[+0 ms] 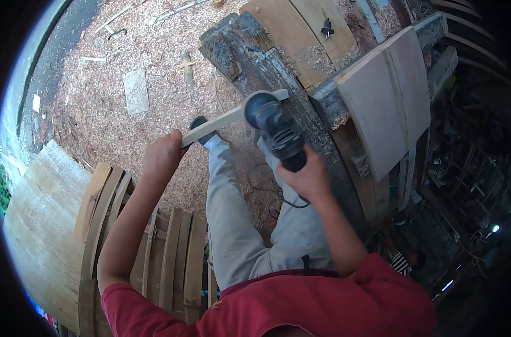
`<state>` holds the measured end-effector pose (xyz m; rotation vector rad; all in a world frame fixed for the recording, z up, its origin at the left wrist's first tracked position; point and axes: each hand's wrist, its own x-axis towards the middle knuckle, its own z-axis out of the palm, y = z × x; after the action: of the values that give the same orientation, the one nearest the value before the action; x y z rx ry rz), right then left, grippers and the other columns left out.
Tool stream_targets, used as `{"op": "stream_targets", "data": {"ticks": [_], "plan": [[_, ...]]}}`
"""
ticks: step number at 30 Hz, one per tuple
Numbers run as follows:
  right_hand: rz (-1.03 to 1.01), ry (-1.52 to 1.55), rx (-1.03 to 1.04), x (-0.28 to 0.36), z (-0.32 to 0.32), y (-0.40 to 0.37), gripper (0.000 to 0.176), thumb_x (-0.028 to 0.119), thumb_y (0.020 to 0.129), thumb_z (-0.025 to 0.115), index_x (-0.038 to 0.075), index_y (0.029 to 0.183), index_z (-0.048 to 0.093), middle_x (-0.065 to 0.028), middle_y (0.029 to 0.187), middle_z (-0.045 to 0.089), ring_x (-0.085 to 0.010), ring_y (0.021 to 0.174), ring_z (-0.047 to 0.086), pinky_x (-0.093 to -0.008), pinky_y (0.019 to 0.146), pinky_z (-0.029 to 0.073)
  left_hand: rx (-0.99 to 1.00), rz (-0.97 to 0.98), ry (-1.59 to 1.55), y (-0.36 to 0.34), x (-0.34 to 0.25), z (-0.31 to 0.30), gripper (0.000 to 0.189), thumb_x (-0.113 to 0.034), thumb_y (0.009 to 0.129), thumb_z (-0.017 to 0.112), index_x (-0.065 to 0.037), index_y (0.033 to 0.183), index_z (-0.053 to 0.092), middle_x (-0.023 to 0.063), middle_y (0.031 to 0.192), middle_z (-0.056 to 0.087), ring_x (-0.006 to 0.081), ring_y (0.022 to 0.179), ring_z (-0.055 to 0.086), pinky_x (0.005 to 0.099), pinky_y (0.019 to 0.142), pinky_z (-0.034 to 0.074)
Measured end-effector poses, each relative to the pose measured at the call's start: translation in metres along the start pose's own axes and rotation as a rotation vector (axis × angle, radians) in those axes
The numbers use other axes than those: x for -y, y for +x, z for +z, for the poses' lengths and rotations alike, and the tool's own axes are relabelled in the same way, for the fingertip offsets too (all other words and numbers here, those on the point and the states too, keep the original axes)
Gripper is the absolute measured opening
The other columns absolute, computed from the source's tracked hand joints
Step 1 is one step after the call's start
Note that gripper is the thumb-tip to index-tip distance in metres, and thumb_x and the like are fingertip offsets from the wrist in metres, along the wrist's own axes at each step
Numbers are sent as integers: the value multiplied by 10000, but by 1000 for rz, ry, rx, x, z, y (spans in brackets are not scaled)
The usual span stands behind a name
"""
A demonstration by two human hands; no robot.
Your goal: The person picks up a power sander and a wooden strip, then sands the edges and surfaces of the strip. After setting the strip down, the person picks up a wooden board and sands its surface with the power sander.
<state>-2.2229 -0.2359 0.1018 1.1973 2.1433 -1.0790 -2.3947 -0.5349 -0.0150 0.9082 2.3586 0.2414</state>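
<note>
A narrow wooden strip [219, 122] runs from lower left to upper right, its far end over the weathered timber beam [317, 132]. My left hand [164, 151] is closed on the strip's near end. My right hand [310, 178] grips the rear of a dark power sander [280, 135]. The sander's round head lies against the strip near its far end and hides part of it. A dark cable hangs below the tool. Both of my legs show beneath the strip, one foot partly behind it.
Wood shavings cover the ground [112, 132]. Curved panels [384, 101] lean at the right, and a black plug [326, 28] rests on boards at the top. Stacked planks [177, 258] and a large sheet [39, 224] stand at the lower left.
</note>
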Motion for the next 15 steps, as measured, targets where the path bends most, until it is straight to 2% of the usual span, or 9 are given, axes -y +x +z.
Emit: {"op": "stream_targets", "data": {"ticks": [5,12,13,15], "plan": [[26,3,-66,-27,-18,2,462,277,727,854,46,1105,723,-194,951,765,-374,923,765,-448,823,580,10,0,-13,1,2,4,351,-306,928,781,-73,977,523,152,797,692,381,735,709,498,626,558],[-101,-17,144,4,34,-15,504,336,744,837,70,1146,691,-209,964,763,-448,955,735,-491,836,580,14,-20,-4,-5,-12,2,320,-289,946,756,-56,942,536,162,768,699,386,726,721,500,623,570],[-88,-27,102,9,37,-15,421,287,742,849,57,1073,727,-186,917,762,-368,910,775,-430,811,584,21,-30,-4,-7,-15,3,323,-289,943,759,-55,941,537,161,769,700,385,727,721,500,622,570],[-38,-13,44,8,27,-12,418,277,744,852,52,1074,728,-186,919,763,-354,902,777,-427,807,583,10,-24,-10,-9,-13,6,330,-305,947,761,-60,945,539,161,761,696,386,718,718,501,614,568]]}}
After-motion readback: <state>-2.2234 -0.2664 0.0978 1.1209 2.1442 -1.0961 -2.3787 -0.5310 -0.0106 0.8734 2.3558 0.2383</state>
